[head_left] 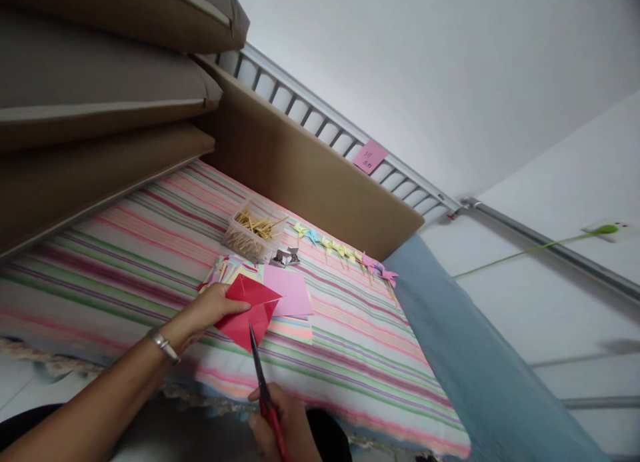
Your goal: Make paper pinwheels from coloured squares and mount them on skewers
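Red square paper (pixel 261 315) is pinched in the left grip (pixel 219 307), so keep it taut and snip slow with the red-handled, dark-bladed scissors (pixel 259 371) in the right grip (pixel 286 419).

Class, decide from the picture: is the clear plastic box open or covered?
Open: no lid covers the clear plastic box, and thin sticks poke out past its rim.

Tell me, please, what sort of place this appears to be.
Probably a craft corner indoors, perhaps at home: red paper and scissors suggest crafting, and the striped cloth looks homely.
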Motion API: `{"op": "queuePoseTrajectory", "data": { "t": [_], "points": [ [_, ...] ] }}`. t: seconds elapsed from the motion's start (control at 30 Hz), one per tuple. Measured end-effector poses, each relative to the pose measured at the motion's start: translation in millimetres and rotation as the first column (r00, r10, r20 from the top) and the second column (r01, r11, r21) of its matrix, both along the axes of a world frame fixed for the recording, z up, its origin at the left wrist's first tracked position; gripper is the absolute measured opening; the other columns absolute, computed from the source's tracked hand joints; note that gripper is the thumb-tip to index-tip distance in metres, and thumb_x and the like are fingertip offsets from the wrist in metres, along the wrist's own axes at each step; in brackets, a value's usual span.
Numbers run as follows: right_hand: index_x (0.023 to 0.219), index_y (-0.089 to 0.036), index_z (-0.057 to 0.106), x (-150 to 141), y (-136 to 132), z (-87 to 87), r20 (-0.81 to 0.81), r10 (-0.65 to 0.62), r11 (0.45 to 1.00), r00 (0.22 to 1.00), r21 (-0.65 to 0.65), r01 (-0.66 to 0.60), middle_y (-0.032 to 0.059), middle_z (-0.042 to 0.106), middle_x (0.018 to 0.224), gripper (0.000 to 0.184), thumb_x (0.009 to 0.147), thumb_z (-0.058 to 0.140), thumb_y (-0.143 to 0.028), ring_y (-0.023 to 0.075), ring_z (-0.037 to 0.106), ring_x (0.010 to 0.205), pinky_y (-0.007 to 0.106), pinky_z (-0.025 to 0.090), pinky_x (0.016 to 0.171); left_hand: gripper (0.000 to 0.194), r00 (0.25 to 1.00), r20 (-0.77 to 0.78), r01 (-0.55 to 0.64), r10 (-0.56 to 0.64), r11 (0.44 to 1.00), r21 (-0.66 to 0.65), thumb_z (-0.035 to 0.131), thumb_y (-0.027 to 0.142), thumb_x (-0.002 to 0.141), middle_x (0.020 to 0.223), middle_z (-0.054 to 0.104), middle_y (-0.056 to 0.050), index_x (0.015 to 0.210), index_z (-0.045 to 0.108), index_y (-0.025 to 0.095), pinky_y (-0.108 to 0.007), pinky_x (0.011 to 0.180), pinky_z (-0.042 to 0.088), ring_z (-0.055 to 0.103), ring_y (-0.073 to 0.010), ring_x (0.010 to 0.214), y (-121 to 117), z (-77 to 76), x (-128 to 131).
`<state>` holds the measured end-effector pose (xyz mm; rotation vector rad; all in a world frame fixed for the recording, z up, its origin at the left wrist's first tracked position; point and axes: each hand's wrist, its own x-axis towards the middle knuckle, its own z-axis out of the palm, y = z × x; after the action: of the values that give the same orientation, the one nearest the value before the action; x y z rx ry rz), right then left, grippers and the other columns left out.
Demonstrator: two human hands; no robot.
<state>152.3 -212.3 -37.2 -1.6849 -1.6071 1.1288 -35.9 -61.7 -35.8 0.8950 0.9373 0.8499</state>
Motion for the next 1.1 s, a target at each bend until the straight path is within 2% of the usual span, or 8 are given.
{"op": "queuePoseTrajectory", "data": {
  "t": [0.2,0.37,0.43,0.7,0.83,0.93,1.0,1.1],
  "points": [
    [0.097,-0.019,0.062,34.6,-12.2,-8.7,0.099,0.129,0.990,0.987,-0.078,-0.121,-0.0002,0.060,0.063,0.030,0.068,0.057,-0.021,0.0146,0.054,0.055,0.022,0.039,0.050,0.036,0.999,0.003,0.043,-0.043,0.999,0.007,0.075,0.031,0.053,0.072,0.072,-0.006,0.084,0.069,0.012,-0.029,0.060,0.046,0.065,-0.0224,0.065,2.4,1.8,-6.1],
    [0.108,-0.017,0.057,50.3,3.8,17.6,0.098,-0.205,0.971,0.974,0.147,0.189,0.0013,0.060,0.071,0.035,0.077,0.056,-0.031,0.0153,0.055,0.061,0.024,0.043,0.058,0.021,0.973,-0.042,0.228,-0.227,0.973,0.026,0.072,0.027,0.054,0.063,0.070,-0.003,0.070,0.068,0.013,-0.025,0.055,0.043,0.061,-0.0181,0.056,-7.1,0.6,-1.6],
    [0.107,-0.017,0.057,44.7,22.0,30.8,0.084,-0.245,0.948,0.966,0.227,0.221,-0.0001,0.059,0.069,0.038,0.074,0.061,-0.034,0.0149,0.054,0.061,0.024,0.044,0.060,0.016,0.950,-0.058,0.309,-0.306,0.950,0.039,0.071,0.023,0.054,0.059,0.068,-0.002,0.065,0.068,0.013,-0.024,0.052,0.040,0.058,-0.0167,0.051,-12.0,-2.2,3.9],
    [0.101,-0.018,0.053,6.3,76.4,36.5,-0.208,-0.022,0.998,0.978,0.053,0.034,-0.0081,0.050,0.059,0.040,0.062,0.060,-0.016,0.0070,0.040,0.044,0.019,0.034,0.044,0.008,0.889,-0.079,0.458,-0.452,0.882,0.107,0.071,0.017,0.053,0.054,0.063,0.001,0.058,0.067,0.013,-0.022,0.047,0.033,0.050,-0.0122,0.045,-18.8,-7.9,15.2],
    [0.101,-0.019,0.052,4.4,76.7,32.1,-0.236,-0.101,0.990,0.966,0.073,0.122,-0.0091,0.048,0.055,0.039,0.063,0.058,-0.015,0.0062,0.038,0.040,0.017,0.030,0.039,0.015,0.920,-0.041,0.391,-0.389,0.914,0.111,0.073,0.025,0.058,0.055,0.064,0.002,0.066,0.067,0.013,-0.021,0.047,0.034,0.051,-0.0113,0.047,-16.4,-4.7,14.0],
    [0.108,-0.019,0.048,6.2,76.5,32.0,-0.304,-0.234,0.956,0.923,0.100,0.275,-0.0089,0.047,0.056,0.042,0.068,0.058,-0.024,0.0059,0.037,0.035,0.017,0.029,0.033,0.023,0.977,0.118,0.173,-0.178,0.984,0.047,0.070,0.035,0.066,0.066,0.068,0.001,0.081,0.067,0.017,-0.021,0.052,0.041,0.058,-0.0122,0.055,-14.9,-2.4,15.6],
    [0.110,-0.019,0.046,5.2,77.2,31.5,-0.389,-0.283,0.926,0.877,0.126,0.355,-0.0079,0.049,0.059,0.043,0.070,0.059,-0.029,0.0062,0.038,0.035,0.017,0.031,0.033,0.025,0.953,0.297,0.077,-0.060,0.996,-0.046,0.069,0.036,0.069,0.077,0.070,-0.002,0.086,0.066,0.018,-0.025,0.061,0.047,0.063,-0.0150,0.065,-16.5,-1.4,19.1],
    [0.110,-0.020,0.046,-0.6,78.3,27.8,-0.489,-0.317,0.881,0.813,0.165,0.443,-0.0056,0.052,0.067,0.044,0.070,0.061,-0.030,0.0065,0.043,0.041,0.017,0.035,0.036,0.022,0.884,0.463,0.110,-0.060,0.990,-0.083,0.072,0.031,0.068,0.082,0.072,-0.008,0.083,0.068,0.015,-0.029,0.071,0.049,0.065,-0.0185,0.072,-23.0,0.1,27.5]
  ]
}}
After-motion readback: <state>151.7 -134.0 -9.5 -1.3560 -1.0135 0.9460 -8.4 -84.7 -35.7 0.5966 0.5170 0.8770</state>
